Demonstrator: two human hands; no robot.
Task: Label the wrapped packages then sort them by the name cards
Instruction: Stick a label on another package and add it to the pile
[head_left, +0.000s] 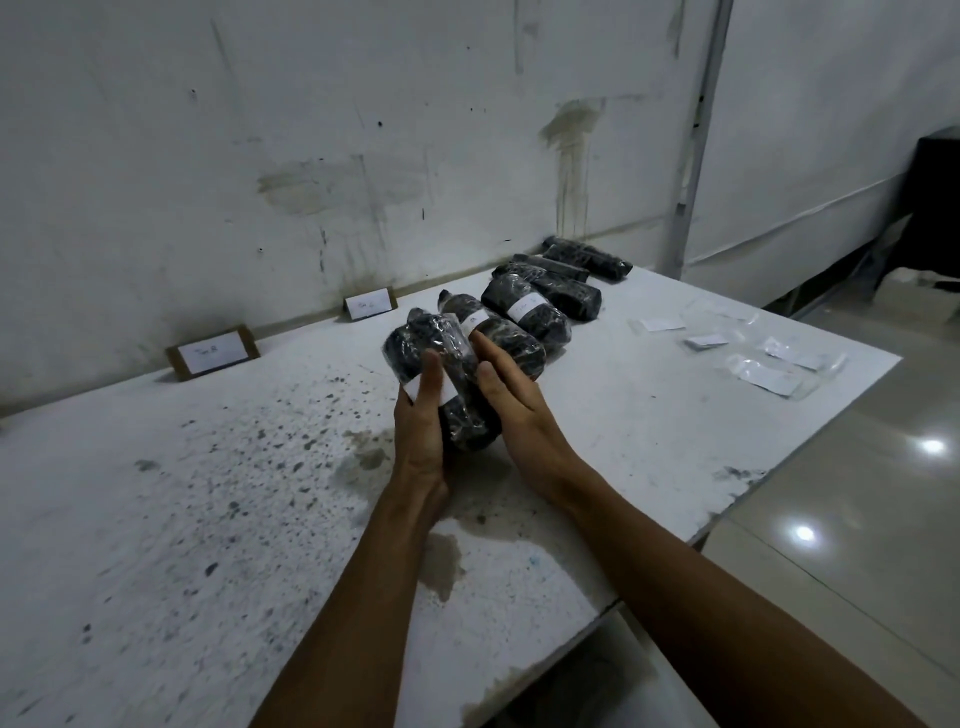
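Observation:
A black wrapped package (415, 347) in clear film sits lifted just above the white table (208, 493), between both hands. My left hand (422, 441) holds it from the left, thumb pressing a white label (414, 393) onto its side. My right hand (511, 410) lies flat against its right side with straight fingers, fingertips near a second labelled package (501, 338). A third labelled package (527, 310) lies behind that. Several more packages (566, 288) run in a row toward the back wall, with no labels visible on them. Two name cards (213, 353) (370, 303) lean against the wall.
Loose white labels and clear backing sheets (774, 371) lie scattered on the table's right side near its edge. The table top is stained and speckled. To the right, the table edge drops to a shiny tiled floor (857, 493).

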